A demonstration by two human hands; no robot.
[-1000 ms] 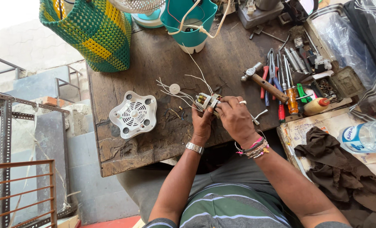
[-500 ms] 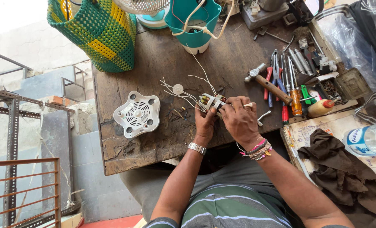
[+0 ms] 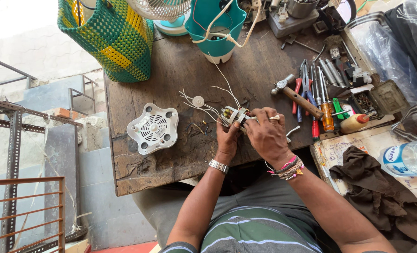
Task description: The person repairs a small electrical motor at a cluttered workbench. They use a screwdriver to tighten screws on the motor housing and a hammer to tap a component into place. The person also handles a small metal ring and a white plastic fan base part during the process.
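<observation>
A small electric motor point(image 3: 232, 114) with several thin white wires trailing from it is held just above the dark wooden table point(image 3: 171, 159). My left hand point(image 3: 228, 138) grips it from below; a metal watch sits on that wrist. My right hand point(image 3: 266, 135), with a ring and beaded bracelets, closes over the motor's right side. A white vented plastic cover point(image 3: 152, 128) lies flat on the table to the left of my hands.
A hammer point(image 3: 296, 96), pliers and screwdrivers point(image 3: 317, 98) lie right of my hands. A teal appliance body point(image 3: 216, 26) and a green-yellow woven basket point(image 3: 111, 35) stand at the back. A brown rag point(image 3: 382, 194) and a plastic bottle point(image 3: 407, 158) lie far right. The table's left edge drops to metal railings.
Both hands stay on the motor with only small shifts of the fingers. The view has drifted slightly, so the table sits a little further right.
</observation>
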